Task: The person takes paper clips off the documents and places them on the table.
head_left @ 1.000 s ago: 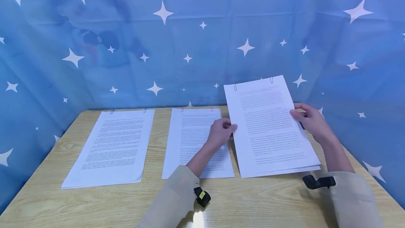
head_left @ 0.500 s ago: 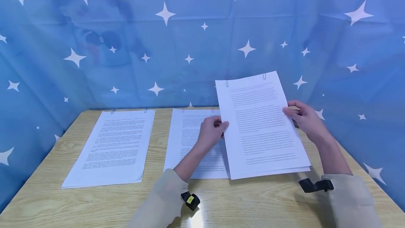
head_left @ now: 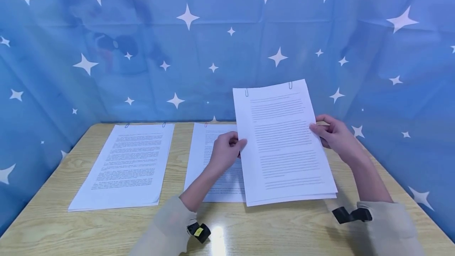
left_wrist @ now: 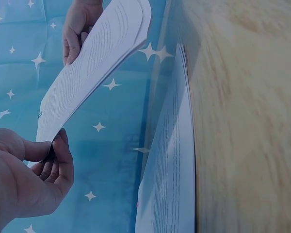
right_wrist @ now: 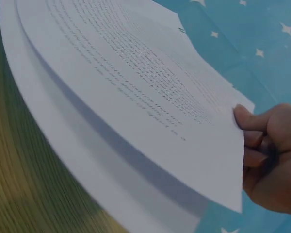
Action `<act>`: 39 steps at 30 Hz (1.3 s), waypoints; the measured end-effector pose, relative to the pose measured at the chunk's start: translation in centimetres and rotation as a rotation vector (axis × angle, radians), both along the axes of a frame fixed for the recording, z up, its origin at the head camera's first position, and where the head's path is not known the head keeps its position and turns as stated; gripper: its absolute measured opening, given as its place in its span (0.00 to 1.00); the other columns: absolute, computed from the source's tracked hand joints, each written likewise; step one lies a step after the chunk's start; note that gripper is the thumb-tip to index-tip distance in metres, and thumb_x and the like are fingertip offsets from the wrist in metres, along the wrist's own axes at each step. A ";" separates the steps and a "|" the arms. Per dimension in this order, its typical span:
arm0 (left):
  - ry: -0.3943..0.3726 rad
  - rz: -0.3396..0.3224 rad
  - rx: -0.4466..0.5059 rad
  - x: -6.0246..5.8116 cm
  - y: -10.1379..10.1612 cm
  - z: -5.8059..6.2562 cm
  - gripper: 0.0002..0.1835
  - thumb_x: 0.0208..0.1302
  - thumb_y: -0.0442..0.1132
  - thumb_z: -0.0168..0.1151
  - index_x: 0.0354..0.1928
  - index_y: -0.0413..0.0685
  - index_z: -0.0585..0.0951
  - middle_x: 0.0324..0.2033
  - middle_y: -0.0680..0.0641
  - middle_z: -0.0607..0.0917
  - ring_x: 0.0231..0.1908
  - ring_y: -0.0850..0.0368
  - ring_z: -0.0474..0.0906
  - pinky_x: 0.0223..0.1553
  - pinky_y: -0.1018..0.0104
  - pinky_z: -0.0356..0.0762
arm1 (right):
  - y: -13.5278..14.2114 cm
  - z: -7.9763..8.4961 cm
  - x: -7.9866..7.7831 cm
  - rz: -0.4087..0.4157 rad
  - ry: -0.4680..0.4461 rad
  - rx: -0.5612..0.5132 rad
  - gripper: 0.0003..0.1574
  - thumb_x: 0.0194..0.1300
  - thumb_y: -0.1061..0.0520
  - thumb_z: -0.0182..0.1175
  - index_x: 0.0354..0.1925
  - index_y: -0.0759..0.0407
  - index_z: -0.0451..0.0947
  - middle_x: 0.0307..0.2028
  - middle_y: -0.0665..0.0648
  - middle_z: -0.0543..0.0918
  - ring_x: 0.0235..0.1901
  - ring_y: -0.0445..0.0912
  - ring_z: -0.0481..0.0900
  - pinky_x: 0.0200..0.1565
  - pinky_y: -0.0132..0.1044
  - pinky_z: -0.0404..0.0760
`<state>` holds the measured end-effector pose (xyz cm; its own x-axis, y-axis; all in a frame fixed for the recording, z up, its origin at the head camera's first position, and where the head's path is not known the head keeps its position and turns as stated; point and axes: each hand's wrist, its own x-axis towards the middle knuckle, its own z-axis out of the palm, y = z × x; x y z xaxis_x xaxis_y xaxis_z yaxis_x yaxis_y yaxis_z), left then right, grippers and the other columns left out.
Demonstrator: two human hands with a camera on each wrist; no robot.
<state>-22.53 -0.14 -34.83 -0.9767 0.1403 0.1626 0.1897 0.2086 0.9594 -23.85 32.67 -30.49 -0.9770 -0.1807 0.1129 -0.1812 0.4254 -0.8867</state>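
Observation:
A stack of printed paper sheets is held up, tilted, above the table, with two dark paper clips along its top edge. My left hand pinches its left edge between thumb and curled fingers. On the opposite edge, my right hand pinches it the same way, thumb on the printed face. In the right wrist view the lower edges of the sheets fan apart. Beneath and to the left lies a second clipped stack, partly hidden by the held sheets and my left hand; one red clip shows.
A third printed stack with two dark clips lies at the left of the wooden table. Behind the table hangs a blue curtain with white stars.
Both hands have carried the held stack leftward, so it now covers the right part of the middle stack. The left stack has stayed in place.

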 end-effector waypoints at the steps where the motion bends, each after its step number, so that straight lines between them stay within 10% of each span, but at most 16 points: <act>1: 0.006 -0.002 0.004 0.1 -0.2 0.0 0.07 0.73 0.37 0.62 0.37 0.41 0.84 0.27 0.47 0.82 0.24 0.53 0.78 0.30 0.64 0.79 | -0.1 0.0 0.0 0.004 0.008 0.008 0.21 0.77 0.48 0.55 0.57 0.60 0.68 0.27 0.52 0.80 0.19 0.44 0.69 0.23 0.36 0.72; 7: 0.028 -0.010 0.013 0.6 -1.5 0.2 0.06 0.73 0.36 0.61 0.38 0.40 0.84 0.27 0.47 0.82 0.25 0.55 0.78 0.33 0.57 0.82 | -1.2 0.0 0.4 0.034 0.064 0.062 0.20 0.77 0.50 0.56 0.57 0.63 0.69 0.19 0.55 0.67 0.16 0.48 0.60 0.18 0.39 0.61; 31: 0.010 0.054 -0.028 2.2 -6.3 1.0 0.05 0.71 0.36 0.63 0.39 0.41 0.83 0.28 0.46 0.81 0.26 0.52 0.74 0.31 0.65 0.73 | -4.7 -0.3 0.6 0.208 0.039 0.026 0.18 0.77 0.53 0.57 0.57 0.64 0.71 0.22 0.57 0.79 0.12 0.47 0.60 0.15 0.39 0.59; 39: -0.027 0.054 -0.011 2.7 -8.1 0.7 0.05 0.71 0.35 0.63 0.37 0.40 0.82 0.28 0.45 0.81 0.26 0.53 0.74 0.32 0.63 0.74 | -6.0 -0.1 0.4 0.254 0.051 0.059 0.16 0.75 0.53 0.59 0.52 0.64 0.76 0.16 0.56 0.65 0.12 0.47 0.58 0.15 0.39 0.58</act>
